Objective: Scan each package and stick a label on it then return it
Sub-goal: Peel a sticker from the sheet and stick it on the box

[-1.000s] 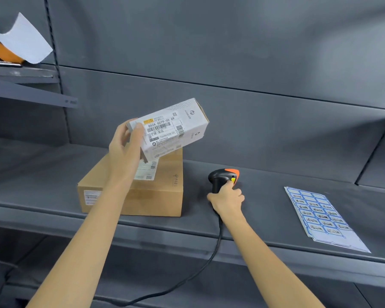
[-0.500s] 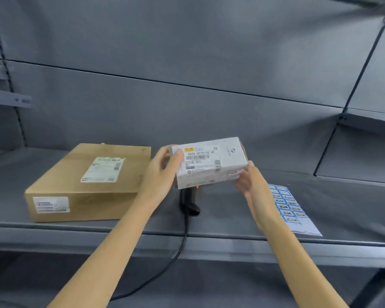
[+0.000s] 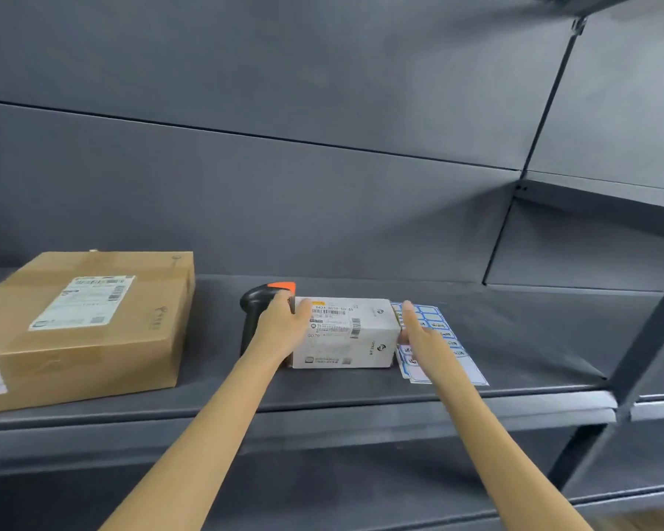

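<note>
White pkg (image 3: 347,333) sits on the grey shelf (image 3: 514,339), mid-shelf, w/ its front face not far back from the front edge and its barcode label facing up. Left hand (image 3: 284,329) is at its left end, fingers curled over the top-left corner, gripping it. Right hand (image 3: 418,333) lies w/ straight fingers flat against the right end, pressing or steadying, not wrapped round.

Label sheet (image 3: 443,344) lies flat just right of the pkg; its left edge looks tucked under or touching the box, and the right hand covers part of it. Handheld scanner (image 3: 259,312), black w/ orange tip, stands right behind the left hand, touching or nearly so; can't tell which. Brown carton (image 3: 89,320) is at the shelf's left end, well apart.

Risks, as I judge: sliding the pkg right would drag or crease the sheet, making labels hard to peel. Left wrist pulling back could knock the scanner over. Pkg nudged fwd could go off the front edge.
</note>
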